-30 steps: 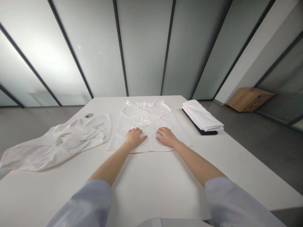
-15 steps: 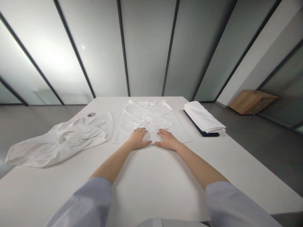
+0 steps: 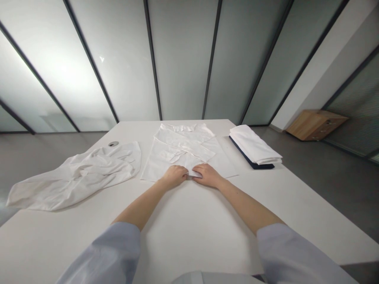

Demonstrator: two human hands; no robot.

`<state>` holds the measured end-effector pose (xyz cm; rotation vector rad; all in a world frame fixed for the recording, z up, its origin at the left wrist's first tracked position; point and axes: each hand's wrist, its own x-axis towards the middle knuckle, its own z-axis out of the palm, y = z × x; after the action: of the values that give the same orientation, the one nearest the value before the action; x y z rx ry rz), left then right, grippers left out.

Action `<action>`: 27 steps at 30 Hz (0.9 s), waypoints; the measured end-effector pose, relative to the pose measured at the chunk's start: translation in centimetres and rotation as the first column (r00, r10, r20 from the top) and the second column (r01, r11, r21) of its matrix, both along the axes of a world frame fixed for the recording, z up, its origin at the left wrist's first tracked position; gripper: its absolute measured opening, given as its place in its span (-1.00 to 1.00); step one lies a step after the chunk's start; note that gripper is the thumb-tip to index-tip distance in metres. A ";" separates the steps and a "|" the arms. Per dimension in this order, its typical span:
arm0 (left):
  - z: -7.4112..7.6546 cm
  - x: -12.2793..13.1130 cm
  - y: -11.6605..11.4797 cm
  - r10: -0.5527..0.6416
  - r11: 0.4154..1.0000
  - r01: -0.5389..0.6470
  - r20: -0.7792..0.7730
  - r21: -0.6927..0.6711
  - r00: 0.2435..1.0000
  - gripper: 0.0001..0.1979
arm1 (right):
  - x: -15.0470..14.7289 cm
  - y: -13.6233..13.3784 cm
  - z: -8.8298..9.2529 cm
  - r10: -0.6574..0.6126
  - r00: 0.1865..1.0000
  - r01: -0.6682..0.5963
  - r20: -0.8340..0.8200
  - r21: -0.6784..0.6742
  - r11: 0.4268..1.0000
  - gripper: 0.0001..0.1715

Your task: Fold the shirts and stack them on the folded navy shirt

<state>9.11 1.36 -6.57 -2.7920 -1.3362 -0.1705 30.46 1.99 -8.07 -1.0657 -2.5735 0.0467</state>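
Observation:
A white shirt (image 3: 189, 138) lies flat on the white table (image 3: 192, 228), its collar at the far end and its sleeves crossed over the body. At the middle of the shirt's near hem, my left hand (image 3: 175, 176) is closed, fingers curled on the fabric edge. Close beside it, my right hand (image 3: 207, 175) pinches the same hem, thumb below and fingers above. A small gap separates the two hands, and the hem there looks slightly lifted.
A crumpled white garment (image 3: 79, 173) is spread at the left, hanging over the table's edge. Behind it is a round metal grommet (image 3: 113, 144). On the right sits a folded white cloth stack (image 3: 254, 144) on a dark folded piece (image 3: 262, 166). A wooden cabinet (image 3: 314, 124) stands on the floor.
Both hands have gone from lying spread on the shirt's lower part to fingers curled around its near hem. The shirt and other things stay in place.

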 end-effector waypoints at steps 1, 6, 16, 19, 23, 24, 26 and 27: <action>0.0 0.0 0.0 -0.012 1.000 0.012 0.004 0.008 1.000 -0.82 | 0.0 0.1 0.0 -0.003 1.000 0.003 -0.001 0.004 1.000 -0.66; -0.1 -0.6 0.1 0.045 0.996 -0.046 0.025 0.079 0.999 -0.62 | 0.5 0.3 0.3 -0.036 0.998 0.036 0.043 -0.010 0.999 -0.61; 2.0 -3.6 1.3 0.471 0.864 -0.487 0.140 0.129 0.871 -0.62 | 3.5 1.3 1.8 -0.463 0.883 0.464 0.080 0.008 0.886 -0.45; 1.7 -5.0 2.0 0.528 0.819 -0.552 0.171 0.154 0.832 -0.62 | 4.5 1.9 1.6 -0.544 0.839 0.544 0.028 0.005 0.839 -0.43; 0.1 -6.4 3.2 0.450 0.889 -0.456 0.103 0.047 0.887 -0.56 | 5.1 2.5 0.6 -0.498 0.866 0.500 0.041 -0.078 0.863 -0.32; -0.2 -6.5 3.4 0.424 0.905 -0.426 0.081 0.009 0.902 -0.54 | 5.2 2.5 0.4 -0.484 0.874 0.487 0.053 -0.103 0.868 -0.31; -0.6 -6.6 3.7 0.421 0.907 -0.419 0.055 -0.049 0.905 -0.50 | 5.0 2.5 0.1 -0.480 0.873 0.487 0.081 -0.144 0.861 -0.31; -0.6 -6.6 3.7 0.438 0.898 -0.435 0.048 -0.064 0.898 -0.49 | 4.9 2.5 0.1 -0.494 0.864 0.503 0.098 -0.158 0.850 -0.32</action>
<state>2.56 5.09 -7.18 -2.4533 -1.9637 -0.2055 35.37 4.49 -7.95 -1.7976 -2.2828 0.1199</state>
